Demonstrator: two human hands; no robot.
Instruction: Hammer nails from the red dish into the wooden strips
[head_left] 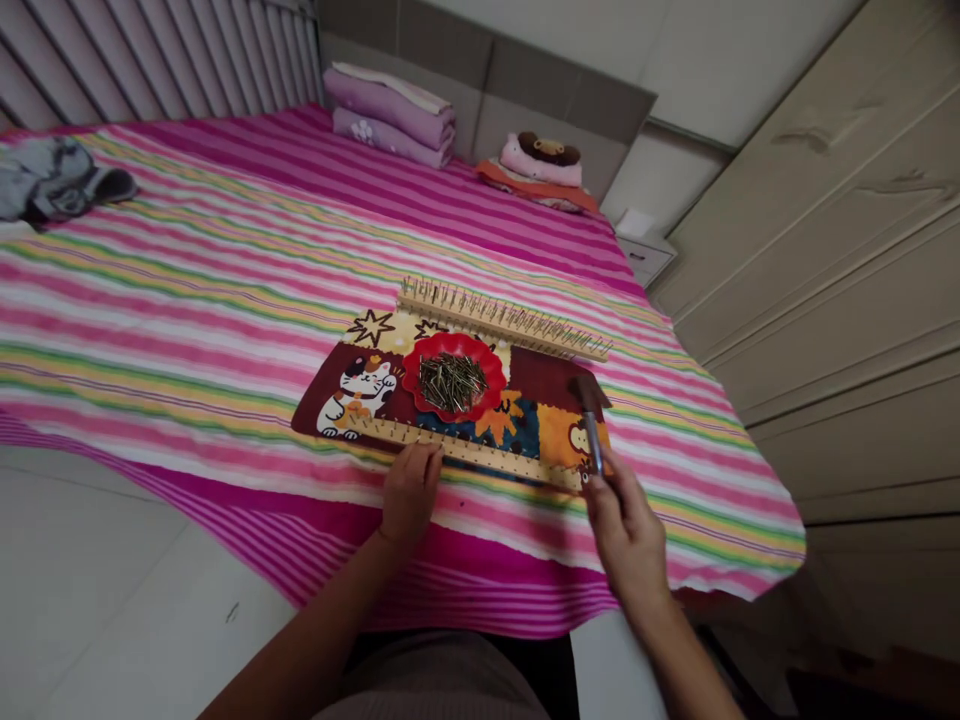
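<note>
My right hand (628,525) is wrapped around the handle of a hammer (592,435), its dark head raised over the right end of a wooden strip (487,457). Small nails stand in rows along this strip. At the strip's near edge, left of its middle, my left hand (411,490) has its fingers pressed together; whatever is between them is too small to make out. Just beyond the strip sits a red scalloped bowl (495,375) heaped with loose nails (451,382). Behind the bowl lies a second wooden strip (502,325), densely studded with upright nails.
A patterned mat (322,400) with a cat print lies under the bowl and strips, on a bed with a striped sheet (225,310). Folded purple bedding (394,115) and a folded pile (540,170) stand at the back. Grey clothing (60,180) lies far left; a wardrobe (840,270) is right.
</note>
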